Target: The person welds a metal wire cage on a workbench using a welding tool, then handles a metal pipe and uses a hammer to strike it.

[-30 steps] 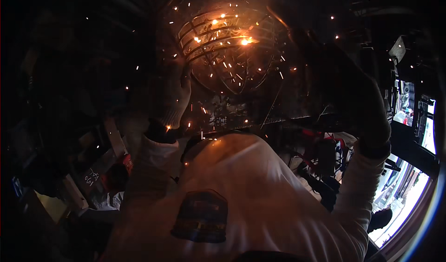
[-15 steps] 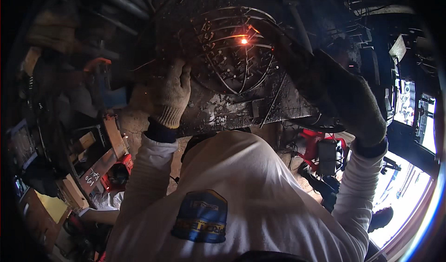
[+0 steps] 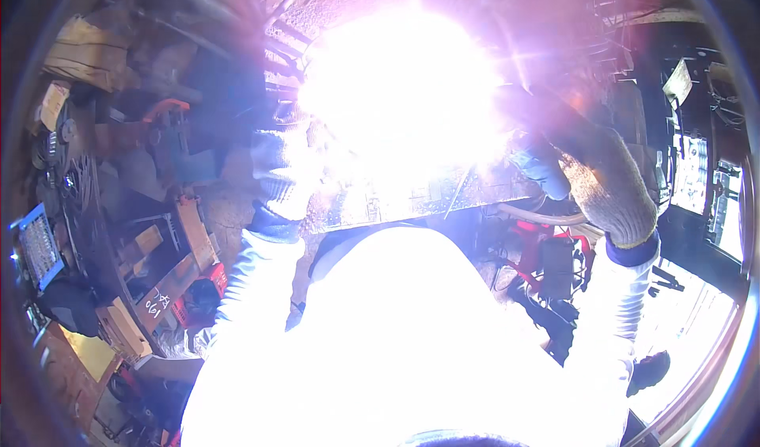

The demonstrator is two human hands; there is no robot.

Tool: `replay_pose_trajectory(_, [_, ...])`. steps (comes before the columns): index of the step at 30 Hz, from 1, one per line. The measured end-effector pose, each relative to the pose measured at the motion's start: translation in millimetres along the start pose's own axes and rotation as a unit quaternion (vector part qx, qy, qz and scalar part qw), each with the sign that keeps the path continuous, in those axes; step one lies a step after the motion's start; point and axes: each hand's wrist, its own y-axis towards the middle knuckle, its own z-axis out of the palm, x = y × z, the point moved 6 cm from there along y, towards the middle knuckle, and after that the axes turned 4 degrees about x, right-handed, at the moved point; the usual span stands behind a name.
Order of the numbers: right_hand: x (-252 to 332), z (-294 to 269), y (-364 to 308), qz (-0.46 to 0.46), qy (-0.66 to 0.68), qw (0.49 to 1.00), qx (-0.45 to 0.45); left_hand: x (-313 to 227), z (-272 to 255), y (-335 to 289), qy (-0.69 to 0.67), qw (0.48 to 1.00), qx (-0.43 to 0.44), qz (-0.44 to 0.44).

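Your right hand (image 3: 606,170) wears tan knit; your long fabric sleeves (image 3: 257,277) glare white. Far, a round white glare (image 3: 404,91) fringes violet. Left: a red plastic crate (image 3: 216,274); nearer, a flat yellow sheet (image 3: 91,353).

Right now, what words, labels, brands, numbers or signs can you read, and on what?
Brown board, lower left: white hand-drawn characters, tilted; I won't copy them out.
Blue-framed panel, far left: fine pattern, too small to tell whether it is text.
White shirt: washed out, no lettering readable.
Work surface: glare hides much of it, nothing readable.
No other text I can make out.
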Motion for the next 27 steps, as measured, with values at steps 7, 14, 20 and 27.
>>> replay_pose_trajectory(7, [4, -4, -11, 0.006, -0.062, 0.998, -0.012, 6, 38, -27, 0.383, 0.919, -0.022, 0.093])
replay_pose_trajectory(14, [-11, 2, -17, -0.030, -0.081, 0.994, -0.068, 10, 46, -37, 0.385, 0.919, -0.020, 0.079])
replay_pose_trajectory(20, [-45, -16, -38, 0.002, 0.070, 0.955, -0.290, 1, 45, -32, 0.375, 0.924, -0.035, 0.063])
replay_pose_trajectory(27, [-59, 11, -109, -0.065, -0.201, 0.865, -0.455, -11, -14, -19, 0.042, 0.995, -0.095, 0.010])
